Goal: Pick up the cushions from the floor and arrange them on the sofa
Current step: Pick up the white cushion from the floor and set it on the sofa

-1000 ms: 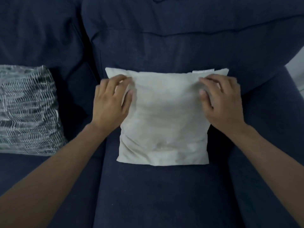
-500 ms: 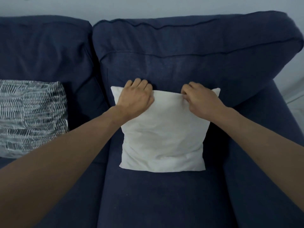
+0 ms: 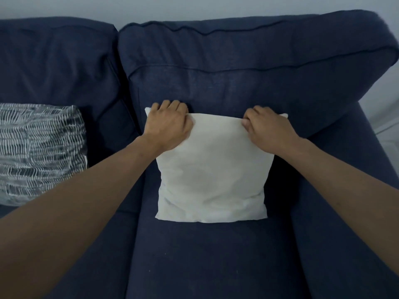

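Observation:
A plain white cushion (image 3: 212, 175) stands on the right seat of the dark blue sofa (image 3: 216, 262), leaning against the back cushion. My left hand (image 3: 167, 126) grips its top left corner with fingers curled over the upper edge. My right hand (image 3: 266, 129) pinches the top edge near the right corner. A grey and white patterned cushion (image 3: 38, 152) stands on the left seat, apart from both hands.
The sofa's right armrest (image 3: 349, 212) runs along the right side. A pale wall (image 3: 194, 7) rises behind the backrest. The floor is out of view.
My hands went from lying flat on the white cushion's upper corners to gripping its top edge, and have since spread towards the corners. The cushion now stands more upright. The view has tilted up.

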Motion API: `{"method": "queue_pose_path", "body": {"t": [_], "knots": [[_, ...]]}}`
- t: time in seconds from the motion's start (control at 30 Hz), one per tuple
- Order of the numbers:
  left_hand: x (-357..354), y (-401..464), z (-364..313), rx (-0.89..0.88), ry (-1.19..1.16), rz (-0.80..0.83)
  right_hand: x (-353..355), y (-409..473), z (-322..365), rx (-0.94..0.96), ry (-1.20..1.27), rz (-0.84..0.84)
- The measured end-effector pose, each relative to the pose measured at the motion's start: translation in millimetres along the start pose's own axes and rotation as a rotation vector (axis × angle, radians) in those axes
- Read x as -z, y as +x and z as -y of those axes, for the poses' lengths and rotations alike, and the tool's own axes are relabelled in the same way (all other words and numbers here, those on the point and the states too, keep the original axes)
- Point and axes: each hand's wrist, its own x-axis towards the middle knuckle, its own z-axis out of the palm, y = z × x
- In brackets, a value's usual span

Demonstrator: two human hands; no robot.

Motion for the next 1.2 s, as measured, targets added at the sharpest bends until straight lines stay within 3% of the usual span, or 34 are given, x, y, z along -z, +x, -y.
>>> {"method": "queue_pose_path", "body": {"t": [0.2,0.53,0.73,0.83,1.0,1.1,1.2], "knots": [[2.1,9.4,14.3,0.029,0.001,-0.05,6.2,9.6,-8.3,-0.001,0.023,-0.036],[0.2,8.9,15.9,0.067,-0.051,0.015,5.0,10.4,-3.4,0.009,0.016,-0.073],[6.2,5.9,-2.8,-0.074,-0.042,-0.003,9.6,2.8,-1.1,0.057,0.068,-0.003],[10.5,9.8,-2.5,-0.004,-0.047,-0.113,10.0,0.5,-3.6,0.007,0.087,-0.123],[8.8,9.0,-0.1,-0.04,-0.097,0.011,13.5,0.9,5.9,-0.054,0.019,-0.012],[14.5,-4.6,8.8,-0.003,-0.202,-0.105,15.8,-10.0,29.4,-0.104,-0.068,-0.178],[22.7,-32.9,28.6,-0.047,-0.139,-0.136,13.9,-18.9,69.7,-0.134,-0.094,-0.223]]}}
